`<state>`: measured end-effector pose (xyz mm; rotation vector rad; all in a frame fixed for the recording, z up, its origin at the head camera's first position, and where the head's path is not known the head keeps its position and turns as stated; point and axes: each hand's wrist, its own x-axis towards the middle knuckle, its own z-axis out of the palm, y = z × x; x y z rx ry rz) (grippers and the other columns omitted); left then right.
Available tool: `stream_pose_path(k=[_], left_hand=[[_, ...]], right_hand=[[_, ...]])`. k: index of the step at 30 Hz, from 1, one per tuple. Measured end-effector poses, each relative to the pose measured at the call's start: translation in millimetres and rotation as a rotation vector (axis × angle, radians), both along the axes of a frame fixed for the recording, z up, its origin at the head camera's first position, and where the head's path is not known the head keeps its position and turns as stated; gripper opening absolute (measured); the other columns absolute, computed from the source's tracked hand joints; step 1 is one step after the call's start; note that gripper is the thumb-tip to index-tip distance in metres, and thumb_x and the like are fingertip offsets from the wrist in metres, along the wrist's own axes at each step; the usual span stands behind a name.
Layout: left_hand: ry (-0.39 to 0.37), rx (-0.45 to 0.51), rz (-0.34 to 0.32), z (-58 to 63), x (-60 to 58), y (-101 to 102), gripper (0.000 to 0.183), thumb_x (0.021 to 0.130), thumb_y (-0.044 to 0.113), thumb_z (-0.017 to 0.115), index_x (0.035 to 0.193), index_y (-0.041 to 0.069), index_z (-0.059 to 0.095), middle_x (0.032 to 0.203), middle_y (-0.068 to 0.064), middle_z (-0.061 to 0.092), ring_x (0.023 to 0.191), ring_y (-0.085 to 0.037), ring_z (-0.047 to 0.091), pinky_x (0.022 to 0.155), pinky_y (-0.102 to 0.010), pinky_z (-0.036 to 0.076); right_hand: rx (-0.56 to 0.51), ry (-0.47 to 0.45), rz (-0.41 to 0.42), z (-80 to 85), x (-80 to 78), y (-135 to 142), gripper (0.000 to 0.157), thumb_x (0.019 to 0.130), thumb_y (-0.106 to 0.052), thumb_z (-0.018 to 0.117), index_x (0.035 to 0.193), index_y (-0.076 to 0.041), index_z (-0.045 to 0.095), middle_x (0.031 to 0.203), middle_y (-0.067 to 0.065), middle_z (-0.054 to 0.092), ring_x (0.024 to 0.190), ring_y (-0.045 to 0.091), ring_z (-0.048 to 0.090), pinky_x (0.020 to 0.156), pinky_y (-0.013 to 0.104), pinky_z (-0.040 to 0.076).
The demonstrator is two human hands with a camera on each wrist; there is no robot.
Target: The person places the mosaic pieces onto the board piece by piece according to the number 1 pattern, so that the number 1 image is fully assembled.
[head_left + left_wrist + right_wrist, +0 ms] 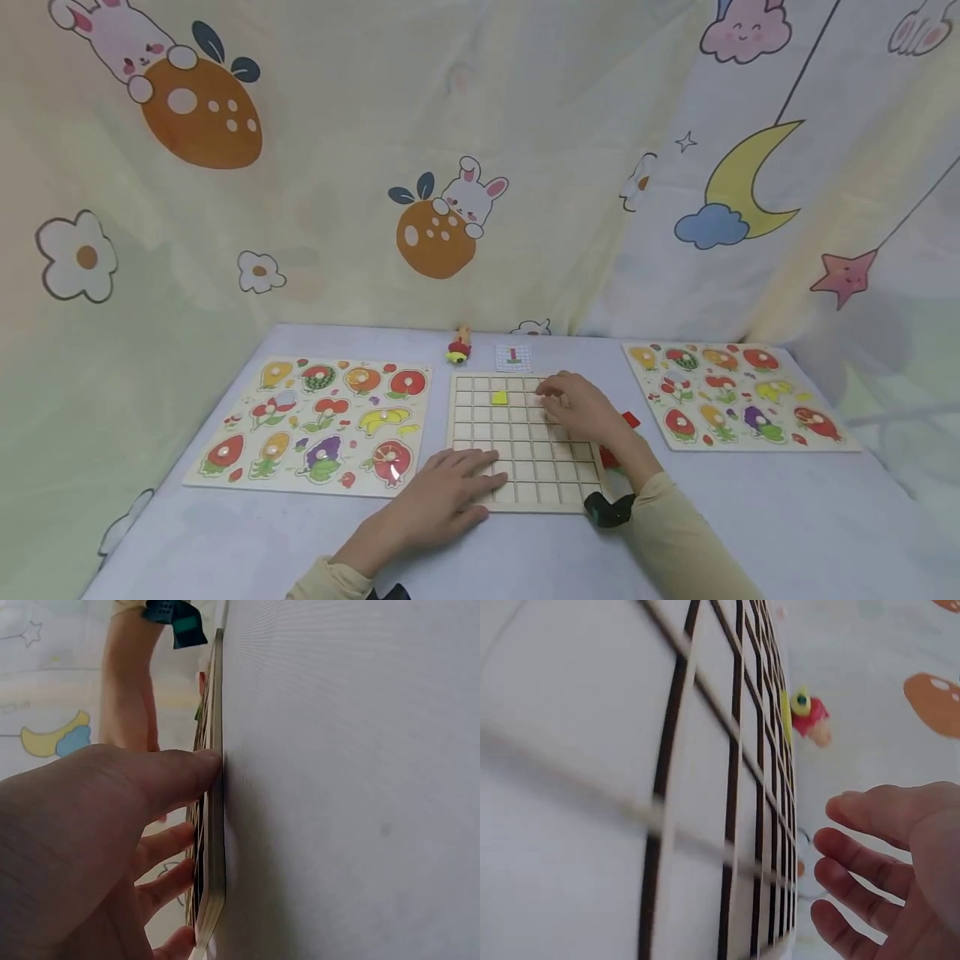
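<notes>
Now the board (540, 471) lies mid-counter (525, 558), bearing one yellow tile (499, 398) in its far part. Left hand (447, 490) rests on the near left corner, fingers spread; right hand (585, 411) is at the far right, fingers loosely bent and apart.

Texts, labels, brands and numbers: none legible in any view.

Signs: one item. Small white square paper card with a printed grid of fine lines (513, 358), bearing a coloured mark made of an upright reddish bar on a flat green bar. Whether the mark stands for a numeral, a letter or a plain figure cannot be told; too small to read further.
</notes>
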<state>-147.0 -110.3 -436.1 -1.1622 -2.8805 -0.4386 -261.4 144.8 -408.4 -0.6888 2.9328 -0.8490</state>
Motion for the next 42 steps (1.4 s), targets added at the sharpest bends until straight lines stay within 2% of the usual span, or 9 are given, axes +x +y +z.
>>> stream_pose_path(k=[7, 14, 20, 25, 28, 33, 38, 42], left_hand=[[0.016, 0.002, -0.015, -1.5, -1.3, -1, 0.046, 0.094, 0.037, 0.054, 0.139, 0.03, 0.047, 0.148, 0.002, 0.041, 0.136, -0.019, 0.038, 0.108, -0.049, 0.032], [0.024, 0.003, -0.011, -1.2, -3.7, -4, 0.047, 0.093, 0.037, 0.055, 0.139, 0.031, 0.047, 0.148, 0.002, 0.041, 0.136, -0.019, 0.038, 0.107, -0.049, 0.032], [0.013, 0.01, 0.002, -1.1, -4.7, -7, 0.046, 0.093, 0.036, 0.056, 0.138, 0.031, 0.047, 0.148, 0.002, 0.041, 0.135, -0.018, 0.038, 0.107, -0.049, 0.032], [0.007, 0.027, 0.004, -2.6, -3.9, -9, 0.046, 0.092, 0.036, 0.056, 0.137, 0.03, 0.049, 0.147, 0.001, 0.043, 0.135, -0.018, 0.039, 0.107, -0.05, 0.032], [0.001, 0.034, 0.01, -2.1, -3.0, -9, 0.046, 0.092, 0.037, 0.057, 0.137, 0.03, 0.049, 0.147, 0.001, 0.043, 0.135, -0.019, 0.039, 0.108, -0.05, 0.032], [-0.009, 0.042, 0.019, -2.8, -4.0, -8, 0.047, 0.092, 0.038, 0.057, 0.137, 0.03, 0.049, 0.147, 0.002, 0.042, 0.136, -0.018, 0.038, 0.109, -0.05, 0.031], [-0.023, 0.078, 0.02, -6.0, -4.4, -6, 0.045, 0.091, 0.037, 0.059, 0.135, 0.032, 0.051, 0.146, 0.003, 0.043, 0.135, -0.018, 0.038, 0.107, -0.05, 0.031], [-0.033, 0.106, 0.018, -9.2, -5.6, -2, 0.044, 0.09, 0.036, 0.06, 0.134, 0.032, 0.052, 0.145, 0.004, 0.043, 0.134, -0.018, 0.038, 0.106, -0.05, 0.031]], right_hand=[[-0.001, 0.029, 0.0, -7.1, 8.0, 54, 0.017, 0.092, -0.011, 0.057, 0.106, -0.01, 0.066, 0.105, 0.004, 0.064, 0.098, 0.022, 0.057, 0.082, 0.04, 0.049], [0.031, -0.015, 0.031, -2.0, 26.9, 81, 0.017, 0.09, -0.014, 0.062, 0.106, -0.013, 0.065, 0.101, -0.001, 0.063, 0.09, 0.013, 0.055, 0.078, 0.03, 0.049], [0.056, -0.064, 0.075, 1.8, 44.6, 89, 0.018, 0.087, -0.019, 0.066, 0.105, -0.017, 0.065, 0.1, -0.004, 0.061, 0.09, 0.012, 0.053, 0.068, 0.021, 0.045], [0.057, -0.117, 0.077, -0.3, 52.3, 90, 0.021, 0.085, -0.023, 0.069, 0.105, -0.018, 0.065, 0.098, -0.004, 0.058, 0.089, 0.015, 0.051, 0.066, 0.02, 0.044], [0.054, -0.131, 0.084, -1.0, 54.5, 91, 0.021, 0.084, -0.026, 0.07, 0.104, -0.019, 0.065, 0.096, -0.005, 0.058, 0.086, 0.012, 0.05, 0.064, 0.02, 0.044], [0.074, -0.134, 0.071, 1.2, 56.3, 94, 0.022, 0.082, -0.029, 0.072, 0.103, -0.021, 0.067, 0.094, -0.008, 0.059, 0.081, 0.006, 0.049, 0.066, 0.019, 0.045], [0.071, -0.174, 0.036, -1.7, 57.8, 100, 0.032, 0.076, -0.037, 0.076, 0.103, -0.022, 0.066, 0.094, -0.008, 0.058, 0.085, 0.011, 0.05, 0.069, 0.02, 0.046], [0.082, -0.164, 0.018, -4.4, 59.7, 104, 0.03, 0.076, -0.038, 0.076, 0.099, -0.023, 0.063, 0.094, -0.01, 0.059, 0.088, 0.012, 0.05, 0.073, 0.021, 0.047]])
